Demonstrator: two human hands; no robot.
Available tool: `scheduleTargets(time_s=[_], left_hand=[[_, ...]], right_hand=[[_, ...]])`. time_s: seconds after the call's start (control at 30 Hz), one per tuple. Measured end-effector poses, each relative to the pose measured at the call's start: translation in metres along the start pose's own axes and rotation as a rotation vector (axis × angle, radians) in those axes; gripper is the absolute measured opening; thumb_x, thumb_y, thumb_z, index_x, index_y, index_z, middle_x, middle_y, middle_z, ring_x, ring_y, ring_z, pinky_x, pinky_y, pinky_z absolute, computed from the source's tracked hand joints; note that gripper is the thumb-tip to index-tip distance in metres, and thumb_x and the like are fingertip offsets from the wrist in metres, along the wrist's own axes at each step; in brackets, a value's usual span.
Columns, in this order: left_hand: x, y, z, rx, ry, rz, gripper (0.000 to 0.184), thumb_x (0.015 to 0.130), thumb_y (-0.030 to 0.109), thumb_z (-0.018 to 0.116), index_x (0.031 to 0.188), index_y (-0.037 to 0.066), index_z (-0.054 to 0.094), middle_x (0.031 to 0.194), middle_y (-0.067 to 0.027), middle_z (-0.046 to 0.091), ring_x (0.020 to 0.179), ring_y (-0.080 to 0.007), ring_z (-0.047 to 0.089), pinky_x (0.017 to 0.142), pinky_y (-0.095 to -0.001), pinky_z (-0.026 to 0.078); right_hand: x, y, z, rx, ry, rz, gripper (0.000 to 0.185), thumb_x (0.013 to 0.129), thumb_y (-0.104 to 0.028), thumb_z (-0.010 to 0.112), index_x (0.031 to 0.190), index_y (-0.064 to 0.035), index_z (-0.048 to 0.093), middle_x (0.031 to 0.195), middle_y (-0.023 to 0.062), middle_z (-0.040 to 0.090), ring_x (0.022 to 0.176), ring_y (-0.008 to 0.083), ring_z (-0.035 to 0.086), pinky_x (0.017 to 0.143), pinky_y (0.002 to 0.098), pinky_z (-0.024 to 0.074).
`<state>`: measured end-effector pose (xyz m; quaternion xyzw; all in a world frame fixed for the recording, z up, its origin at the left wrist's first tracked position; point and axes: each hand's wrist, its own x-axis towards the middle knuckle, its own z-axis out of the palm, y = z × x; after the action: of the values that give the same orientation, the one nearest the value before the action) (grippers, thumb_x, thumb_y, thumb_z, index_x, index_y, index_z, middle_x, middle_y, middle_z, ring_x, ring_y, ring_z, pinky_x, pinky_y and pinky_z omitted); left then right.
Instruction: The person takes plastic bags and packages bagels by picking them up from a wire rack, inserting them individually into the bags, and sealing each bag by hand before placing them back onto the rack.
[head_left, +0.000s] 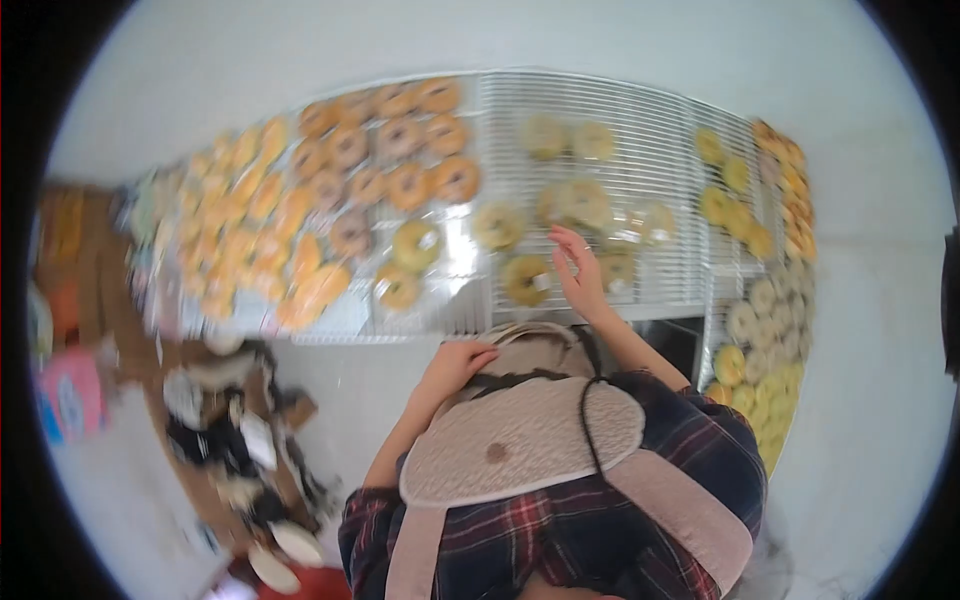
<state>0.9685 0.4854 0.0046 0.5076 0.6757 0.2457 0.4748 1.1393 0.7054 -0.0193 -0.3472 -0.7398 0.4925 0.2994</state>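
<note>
My right hand (pixel 578 275) reaches over the wire rack (pixel 650 290), fingers stretched out and thumb apart, with nothing seen in it. Close to its fingertips lie wrapped pale bagels (pixel 585 203); a browner bagel (pixel 527 280) with a white label is just left of it. Another bagel (pixel 616 270) is partly behind the hand. My left hand (pixel 462 362) lies on the edge of a beige padded carrier (pixel 520 430) worn on my front, its fingers extended flat. What is inside the carrier is hidden.
On the left of the rack are rows of brown bagels (pixel 408 187) and many golden bread pieces (pixel 240 240). A side rack on the right holds green-yellow rings (pixel 735 210) and pale rings (pixel 765 320). Cardboard boxes (pixel 110 300) and shoes (pixel 295 543) stand at lower left.
</note>
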Motion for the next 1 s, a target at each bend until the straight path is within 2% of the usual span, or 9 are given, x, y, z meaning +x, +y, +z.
scheduleTargets(time_s=[0.1, 0.17, 0.33, 0.4, 0.47, 0.53, 0.7, 0.8, 1.0], left_hand=[[0.021, -0.004, 0.015, 0.126, -0.086, 0.042, 0.024, 0.088, 0.026, 0.059, 0.096, 0.006, 0.070, 0.087, -0.0160, 0.068, 0.081, -0.0359, 0.064, 0.074, -0.0403, 0.051], [0.033, -0.003, 0.019, 0.212, -0.154, 0.107, 0.023, 0.086, 0.025, 0.061, 0.095, 0.006, 0.071, 0.084, -0.0158, 0.068, 0.076, -0.0339, 0.065, 0.071, -0.0390, 0.051], [0.062, 0.023, 0.008, 0.152, -0.238, -0.077, 0.016, 0.082, 0.018, 0.068, 0.089, 0.005, 0.072, 0.074, -0.0137, 0.068, 0.063, -0.0244, 0.067, 0.062, -0.0332, 0.052], [0.074, 0.005, 0.013, -0.373, -0.173, -0.307, 0.013, 0.080, 0.013, 0.070, 0.089, 0.004, 0.072, 0.069, -0.0114, 0.067, 0.058, -0.0184, 0.065, 0.058, -0.0288, 0.051], [0.078, 0.008, 0.008, -0.285, -0.084, -0.220, 0.011, 0.083, 0.011, 0.067, 0.089, 0.003, 0.071, 0.070, -0.0120, 0.066, 0.058, -0.0202, 0.064, 0.058, -0.0302, 0.051], [0.076, 0.021, 0.002, -0.202, 0.009, -0.148, 0.010, 0.085, 0.009, 0.064, 0.090, 0.002, 0.069, 0.071, -0.0127, 0.066, 0.059, -0.0221, 0.064, 0.057, -0.0315, 0.050], [0.082, 0.085, -0.039, 0.372, 0.432, -0.017, 0.010, 0.087, -0.001, 0.052, 0.091, 0.002, 0.060, 0.084, -0.0157, 0.063, 0.067, -0.0338, 0.062, 0.059, -0.0414, 0.048], [0.080, 0.104, -0.052, 0.446, 0.276, 0.333, 0.016, 0.081, -0.005, 0.053, 0.089, 0.003, 0.063, 0.087, -0.0152, 0.064, 0.073, -0.0354, 0.063, 0.062, -0.0423, 0.049], [0.074, 0.136, -0.030, 0.303, 0.132, 0.125, 0.015, 0.074, 0.000, 0.062, 0.085, 0.007, 0.070, 0.090, -0.0128, 0.067, 0.085, -0.0306, 0.064, 0.072, -0.0389, 0.052]], right_hand=[[-0.008, 0.030, -0.082, -0.193, 0.419, -0.082, 0.017, 0.091, -0.009, 0.053, 0.102, -0.0010, 0.063, 0.104, 0.0148, 0.065, 0.101, 0.0250, 0.062, 0.086, 0.0313, 0.0468], [-0.007, 0.073, -0.146, -0.086, 0.691, 0.192, 0.016, 0.091, -0.009, 0.054, 0.101, -0.0003, 0.063, 0.093, 0.0136, 0.066, 0.093, 0.0224, 0.063, 0.081, 0.0308, 0.0479], [0.005, 0.224, -0.281, -0.519, 0.945, 0.402, 0.027, 0.087, -0.025, 0.063, 0.100, -0.0012, 0.064, 0.091, 0.0114, 0.066, 0.082, 0.0229, 0.061, 0.078, 0.0350, 0.0477], [0.032, 0.227, -0.302, 0.070, 1.121, 0.830, 0.038, 0.082, -0.032, 0.068, 0.099, 0.0014, 0.064, 0.093, 0.0127, 0.065, 0.086, 0.0245, 0.061, 0.078, 0.0371, 0.0478], [0.058, 0.219, -0.308, 0.462, 1.376, 0.875, 0.048, 0.079, -0.034, 0.071, 0.103, 0.0070, 0.061, 0.101, 0.0152, 0.063, 0.093, 0.0256, 0.061, 0.082, 0.0382, 0.0475], [0.069, 0.216, -0.313, 0.352, 1.217, 1.017, 0.071, 0.070, -0.031, 0.078, 0.124, 0.0037, 0.047, 0.116, 0.0160, 0.054, 0.100, 0.0268, 0.058, 0.079, 0.0416, 0.0507], [0.070, 0.309, -0.326, 0.187, 1.172, 1.063, 0.073, 0.066, -0.032, 0.080, 0.122, 0.0041, 0.050, 0.113, 0.0175, 0.057, 0.098, 0.0269, 0.060, 0.081, 0.0385, 0.0507], [0.063, 0.226, -0.300, -0.263, 1.119, 0.939, 0.078, 0.063, -0.034, 0.081, 0.121, 0.0082, 0.051, 0.108, 0.0192, 0.062, 0.101, 0.0293, 0.061, 0.085, 0.0365, 0.0499], [0.027, 0.087, -0.240, -0.180, 0.782, 0.027, 0.050, 0.073, -0.006, 0.073, 0.119, -0.0012, 0.055, 0.107, 0.0172, 0.064, 0.100, 0.0274, 0.064, 0.087, 0.0353, 0.0512]])
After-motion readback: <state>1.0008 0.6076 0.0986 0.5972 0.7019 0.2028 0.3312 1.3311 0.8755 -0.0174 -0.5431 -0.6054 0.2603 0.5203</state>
